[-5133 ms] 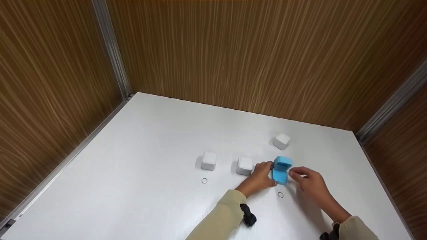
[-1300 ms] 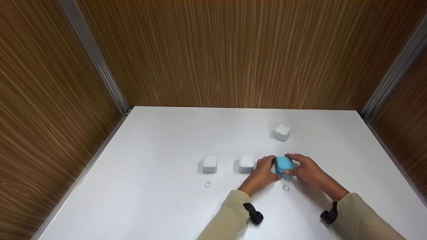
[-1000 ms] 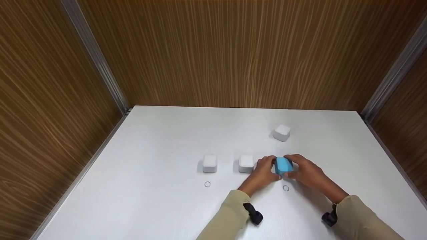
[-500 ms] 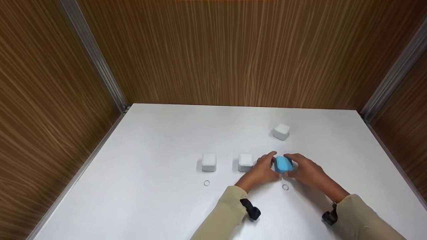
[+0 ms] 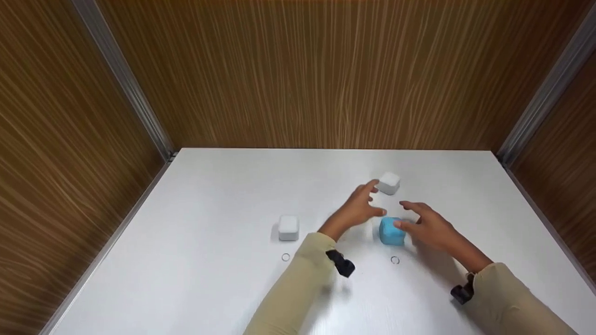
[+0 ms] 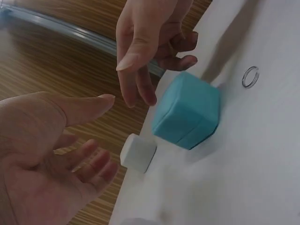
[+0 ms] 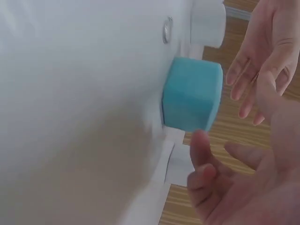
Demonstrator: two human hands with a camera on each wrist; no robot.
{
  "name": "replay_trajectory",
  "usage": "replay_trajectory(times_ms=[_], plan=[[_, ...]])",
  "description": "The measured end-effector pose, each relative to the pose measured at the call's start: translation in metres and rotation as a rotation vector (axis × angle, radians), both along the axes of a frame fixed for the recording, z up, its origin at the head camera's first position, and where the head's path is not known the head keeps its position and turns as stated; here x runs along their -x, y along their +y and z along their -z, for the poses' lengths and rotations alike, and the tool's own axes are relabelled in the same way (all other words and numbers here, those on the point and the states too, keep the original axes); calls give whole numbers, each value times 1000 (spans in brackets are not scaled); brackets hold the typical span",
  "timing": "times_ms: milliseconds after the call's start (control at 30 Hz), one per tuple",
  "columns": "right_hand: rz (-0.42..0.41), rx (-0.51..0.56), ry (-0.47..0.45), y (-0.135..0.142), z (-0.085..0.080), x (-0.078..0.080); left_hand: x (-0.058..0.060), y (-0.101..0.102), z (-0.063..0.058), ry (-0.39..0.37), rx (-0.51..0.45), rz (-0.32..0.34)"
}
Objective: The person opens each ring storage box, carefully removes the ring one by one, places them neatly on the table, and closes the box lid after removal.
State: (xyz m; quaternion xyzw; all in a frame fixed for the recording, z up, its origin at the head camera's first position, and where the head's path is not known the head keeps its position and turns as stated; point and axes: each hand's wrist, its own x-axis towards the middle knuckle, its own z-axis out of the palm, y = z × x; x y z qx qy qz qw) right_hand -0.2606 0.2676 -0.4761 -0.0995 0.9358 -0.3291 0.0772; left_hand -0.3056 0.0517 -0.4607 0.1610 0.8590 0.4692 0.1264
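Observation:
A blue ring box [image 5: 390, 234] stands on the white table with its lid down. My right hand [image 5: 430, 228] hovers at its right with thumb and fingers spread; in the right wrist view the right hand [image 7: 234, 187] has a fingertip close to the box's edge, and I cannot tell if it touches. To the upper left of the blue ring box my left hand [image 5: 356, 209] is raised, fingers apart, holding nothing. Its fingertips overlap a white ring box [image 5: 389, 183] in the head view. A small metal ring [image 6: 244, 78] lies in front of the blue box.
Another white ring box [image 5: 288, 228] stands to the left, with a second ring [image 5: 282, 257] in front of it. The middle white ring box is hidden behind my left arm in the head view. Wood-grain panels [image 5: 298, 74] border the table's back and sides.
Five seconds ago the blue ring box stood with its lid up; its lid is now down. Both hands have since let go of it, the left lifting up and away to the left.

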Motion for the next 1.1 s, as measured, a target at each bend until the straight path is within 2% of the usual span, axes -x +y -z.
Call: replay_trajectory(times_ms=[100, 267, 433, 567, 833, 1100], plan=[[61, 7, 5, -1, -3, 7, 14, 0, -6, 10, 32, -23], [150, 31, 2, -2, -3, 24, 38, 6, -9, 45, 102, -51], [210, 45, -4, -2, 2, 44, 58, 13, -5, 79, 163, -55], [237, 44, -11, -2, 7, 60, 72, 17, 1, 77, 170, -33], [260, 68, -47, -8, 11, 85, 91, 23, 11, 42, 120, -35], [284, 135, -133, -7, 16, 97, 101, 28, 20, 14, 154, -61]])
